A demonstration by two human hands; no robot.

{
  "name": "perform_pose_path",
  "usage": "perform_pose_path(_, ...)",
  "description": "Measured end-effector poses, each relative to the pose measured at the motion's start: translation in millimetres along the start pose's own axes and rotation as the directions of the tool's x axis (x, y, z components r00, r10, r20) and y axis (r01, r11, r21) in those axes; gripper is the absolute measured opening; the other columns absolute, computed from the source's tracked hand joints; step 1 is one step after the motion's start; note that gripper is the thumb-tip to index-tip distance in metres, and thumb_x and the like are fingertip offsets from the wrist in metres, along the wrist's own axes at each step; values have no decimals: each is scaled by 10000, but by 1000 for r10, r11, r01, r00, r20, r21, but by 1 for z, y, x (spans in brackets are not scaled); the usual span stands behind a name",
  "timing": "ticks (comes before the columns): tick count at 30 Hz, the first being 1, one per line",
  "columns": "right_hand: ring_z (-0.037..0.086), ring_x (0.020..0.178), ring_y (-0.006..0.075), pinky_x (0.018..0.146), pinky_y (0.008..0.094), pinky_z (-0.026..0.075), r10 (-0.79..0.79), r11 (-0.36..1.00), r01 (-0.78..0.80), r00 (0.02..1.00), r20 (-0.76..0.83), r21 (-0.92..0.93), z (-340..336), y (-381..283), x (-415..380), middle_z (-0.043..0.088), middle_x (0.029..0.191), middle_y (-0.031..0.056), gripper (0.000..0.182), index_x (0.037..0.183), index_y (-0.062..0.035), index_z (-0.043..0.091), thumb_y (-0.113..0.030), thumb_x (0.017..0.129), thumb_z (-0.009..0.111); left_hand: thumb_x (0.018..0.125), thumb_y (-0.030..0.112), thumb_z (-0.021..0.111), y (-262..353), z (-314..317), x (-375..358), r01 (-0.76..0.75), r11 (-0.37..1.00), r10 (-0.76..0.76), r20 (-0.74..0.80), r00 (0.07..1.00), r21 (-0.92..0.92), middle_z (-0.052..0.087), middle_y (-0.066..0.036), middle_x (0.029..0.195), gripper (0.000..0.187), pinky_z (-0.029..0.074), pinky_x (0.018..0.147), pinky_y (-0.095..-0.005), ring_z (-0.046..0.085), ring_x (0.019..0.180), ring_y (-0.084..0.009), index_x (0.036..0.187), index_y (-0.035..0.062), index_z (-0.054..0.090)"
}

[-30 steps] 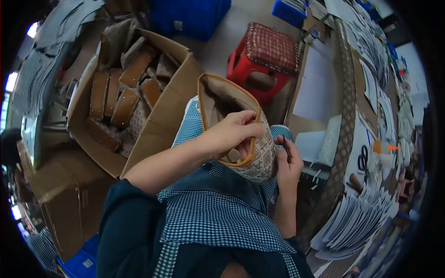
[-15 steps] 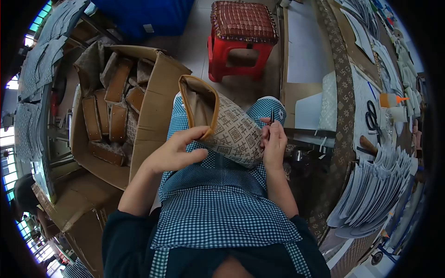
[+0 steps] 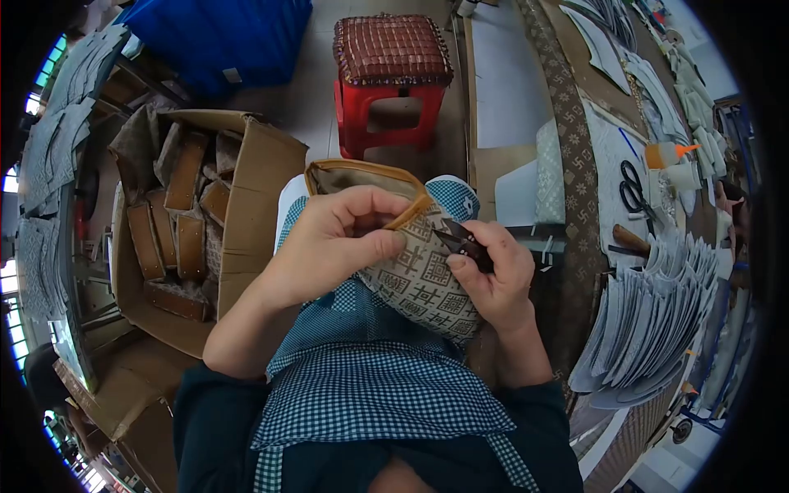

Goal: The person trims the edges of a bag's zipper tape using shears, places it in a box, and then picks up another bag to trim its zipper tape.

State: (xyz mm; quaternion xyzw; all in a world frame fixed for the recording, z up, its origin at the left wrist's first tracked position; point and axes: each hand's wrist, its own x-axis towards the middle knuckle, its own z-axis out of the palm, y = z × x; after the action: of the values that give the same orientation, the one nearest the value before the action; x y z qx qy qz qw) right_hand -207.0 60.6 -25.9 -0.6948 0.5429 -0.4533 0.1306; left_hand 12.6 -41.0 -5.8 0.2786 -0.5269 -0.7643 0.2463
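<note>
A patterned beige fabric bag (image 3: 419,279) with a tan trimmed opening rests over my lap, on the checked apron (image 3: 374,386). My left hand (image 3: 349,234) grips its rim, with fingers inside the opening and the thumb outside. In my right hand (image 3: 497,271) is a small dark cutting tool (image 3: 460,240), perhaps snips or pliers. Its pointed jaws are by the bag's outer side, just below the trimmed edge. Whether the tip touches the fabric is hard to tell.
A cardboard box (image 3: 263,177) of brown-trimmed pieces stands at the left. Ahead is a red stool (image 3: 390,115), left of it a blue bin (image 3: 222,41). The right-hand table (image 3: 579,197) bears scissors (image 3: 632,187), a glue bottle (image 3: 664,154) and stacked grey sheets (image 3: 649,329).
My right hand has risen from the bag's far side towards its rim, bringing the tool along. The bag's opening has tilted and narrowed, and my left hand has moved further over it.
</note>
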Motion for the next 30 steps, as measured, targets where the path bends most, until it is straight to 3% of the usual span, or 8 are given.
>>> perform_pose_path(4, 635, 640, 264, 546, 328, 505, -43, 994, 46, 999, 29, -103, -6, 6, 0, 636, 799, 112, 271, 1014, -16, 631, -207, 854, 737, 890, 90, 717, -9, 4, 2, -1, 999, 1, 3, 1000, -51, 690, -60, 1060, 308, 553, 834, -261, 660, 945, -109, 1164, -10, 617)
perform_pose_path(25, 633, 628, 263, 543, 346, 503, -121, 979, 150, 973, 195, -140, -16, 3, 24, 633, 765, 96, 253, 998, -29, 646, -215, 848, 731, 908, 71, 689, -19, 10, -7, -55, 998, 55, -34, 998, 13, 691, -52, 1015, 316, 557, 780, -240, 647, 891, -92, 1203, -29, 638)
perform_pose_path(30, 569, 554, 256, 492, 342, 433, -163, 974, 192, 964, 208, -125, -12, 6, 27, 571, 690, 110, 231, 989, -12, 643, -200, 871, 705, 910, 77, 689, -21, 9, -7, -77, 997, 76, -59, 995, -3, 692, -55, 1009, 312, 566, 756, -239, 653, 874, -98, 1201, -27, 649)
